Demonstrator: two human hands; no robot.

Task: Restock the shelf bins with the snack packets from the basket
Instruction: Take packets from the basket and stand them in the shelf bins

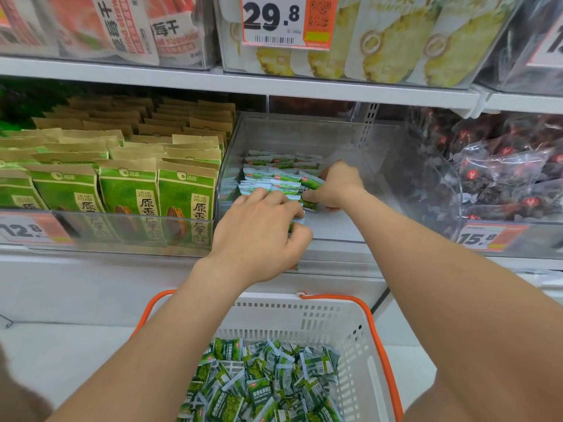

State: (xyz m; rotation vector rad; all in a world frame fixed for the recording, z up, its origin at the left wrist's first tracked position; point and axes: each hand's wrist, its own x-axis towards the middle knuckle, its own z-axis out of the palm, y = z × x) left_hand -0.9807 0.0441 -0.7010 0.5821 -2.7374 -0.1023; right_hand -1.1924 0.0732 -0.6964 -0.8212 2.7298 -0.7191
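While both my arms reach into the clear plastic bin (304,129) at the middle of the frame, my left hand (259,229) has its fingers curled round a small bunch of snack packets at the bin's front lip, and a bit of green and white shows past my fingertips. My right hand (338,185), just behind and to the right, pinches the end of the snack packets (274,178) already in the bin between thumb and fingers. These are small pillow sachets, green in the body with white crimped ends and a little red mark near the top. They stand on edge, packed in rows that fill only the left part of the bin, and I can't count them exactly. Many more of the same sachets lie in a loose jumble in the one basket (304,315) at the bottom centre, which is white slotted plastic with an orange handle. They are too many and too overlapped to count. Left of the bin, green and brown paper bags (128,190) stand in files, four across the front row. To the right sits a heap of dark packets (502,178). I can see three price tags: 29.8 (274,19) at the top, 12.8 (24,229) at the left edge, and 15.8 (478,237) at the right.
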